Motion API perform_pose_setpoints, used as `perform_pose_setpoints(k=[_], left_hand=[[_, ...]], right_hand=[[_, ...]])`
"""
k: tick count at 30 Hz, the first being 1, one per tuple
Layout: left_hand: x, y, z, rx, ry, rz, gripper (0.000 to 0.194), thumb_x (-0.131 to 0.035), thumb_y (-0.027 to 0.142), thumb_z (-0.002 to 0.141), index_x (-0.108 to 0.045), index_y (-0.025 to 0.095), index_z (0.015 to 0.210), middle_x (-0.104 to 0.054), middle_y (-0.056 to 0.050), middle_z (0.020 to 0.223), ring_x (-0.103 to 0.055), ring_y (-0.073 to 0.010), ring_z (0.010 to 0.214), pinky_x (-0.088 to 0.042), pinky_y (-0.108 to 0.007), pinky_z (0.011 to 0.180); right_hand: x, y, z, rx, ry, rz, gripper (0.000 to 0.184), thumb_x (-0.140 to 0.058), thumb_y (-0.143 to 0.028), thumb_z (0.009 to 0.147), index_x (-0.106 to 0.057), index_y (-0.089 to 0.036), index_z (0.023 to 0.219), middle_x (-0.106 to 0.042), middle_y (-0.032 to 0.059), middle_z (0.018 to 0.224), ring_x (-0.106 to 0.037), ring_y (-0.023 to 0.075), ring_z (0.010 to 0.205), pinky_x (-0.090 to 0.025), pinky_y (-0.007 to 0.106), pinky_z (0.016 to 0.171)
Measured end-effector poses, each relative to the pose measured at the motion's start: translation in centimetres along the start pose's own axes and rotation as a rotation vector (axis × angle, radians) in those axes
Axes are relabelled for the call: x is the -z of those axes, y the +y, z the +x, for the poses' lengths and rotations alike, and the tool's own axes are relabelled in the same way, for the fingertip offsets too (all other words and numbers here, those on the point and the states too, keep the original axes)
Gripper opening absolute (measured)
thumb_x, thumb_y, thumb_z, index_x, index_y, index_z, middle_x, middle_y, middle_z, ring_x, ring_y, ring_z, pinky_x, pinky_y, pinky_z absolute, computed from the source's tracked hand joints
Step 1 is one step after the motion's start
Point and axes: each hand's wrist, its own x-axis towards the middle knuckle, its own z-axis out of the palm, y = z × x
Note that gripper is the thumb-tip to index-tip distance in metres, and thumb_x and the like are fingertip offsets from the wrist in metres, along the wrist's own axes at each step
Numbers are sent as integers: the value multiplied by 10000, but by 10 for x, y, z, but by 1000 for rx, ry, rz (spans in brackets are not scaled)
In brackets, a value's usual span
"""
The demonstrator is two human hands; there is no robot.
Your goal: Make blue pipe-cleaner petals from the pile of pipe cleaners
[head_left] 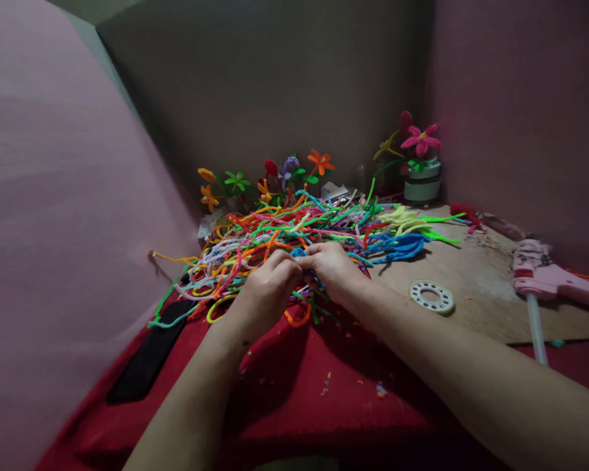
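Note:
My left hand point(273, 282) and my right hand point(334, 267) meet in front of a heap of many-coloured pipe cleaners point(255, 239). Fingers of both hands are closed together on a blue pipe cleaner point(298, 252), of which a small bent part shows above the fingertips. The rest of it is hidden by my hands. Right behind them lie loose orange, pink, white and green pipe cleaners. A bundle of blue pipe cleaners point(397, 247) lies to the right of my right hand.
Pipe-cleaner flowers point(321, 161) stand behind the heap, and a pink one point(421, 139) rises by a pale green jar point(422, 182). On the wooden board point(491, 314) are a white ring point(430, 297) and a pink glue gun point(540, 278). A black strip point(150, 356) lies on the red cloth point(294, 405).

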Motion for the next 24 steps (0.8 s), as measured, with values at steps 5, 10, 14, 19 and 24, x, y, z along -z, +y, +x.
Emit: perform_pose_setpoints(k=[5, 10, 14, 19, 24], left_hand=[[-7, 5, -3, 79, 52, 29, 107, -452, 95, 810, -465, 186, 865, -506, 9, 775, -497, -96, 669, -413, -213, 614], [0, 4, 2, 328, 165, -394, 266, -587, 142, 723, -439, 202, 935, -499, 26, 757, -515, -91, 631, -438, -210, 569], [7, -4, 4, 598, 265, -804, 358, -661, 222, 682, -442, 204, 966, -534, 34, 742, -503, -69, 533, -406, -183, 455], [-2, -4, 6, 694, 32, -1061, 311, -685, 247, 662, -502, 166, 900, -614, 3, 745, -565, -102, 558, -429, -205, 459], [-12, 3, 9, 689, 102, -1000, 268, -693, 263, 652, -494, 161, 799, -584, 32, 640, -529, -84, 482, -415, -202, 431]], right_hand=[[-2, 1, 0, -72, -24, 41, 249, -669, -196, 511, -425, -169, 465, -380, -75, 340, -363, 62, 325, -239, 206, 350], [1, 1, 2, -82, -169, 179, 175, -678, -172, 535, -505, -146, 536, -467, -53, 420, -394, 57, 362, -273, 198, 367], [3, -2, 4, -75, -243, 298, 144, -680, -189, 595, -573, -139, 677, -535, -38, 523, -415, 54, 399, -294, 185, 371], [1, -2, 4, -109, -176, 354, 98, -650, -143, 643, -559, -145, 682, -520, -44, 507, -360, 45, 375, -262, 180, 352], [0, -2, 4, -168, -113, 363, 107, -660, -146, 657, -556, -145, 683, -493, -55, 466, -329, 36, 359, -244, 166, 341]])
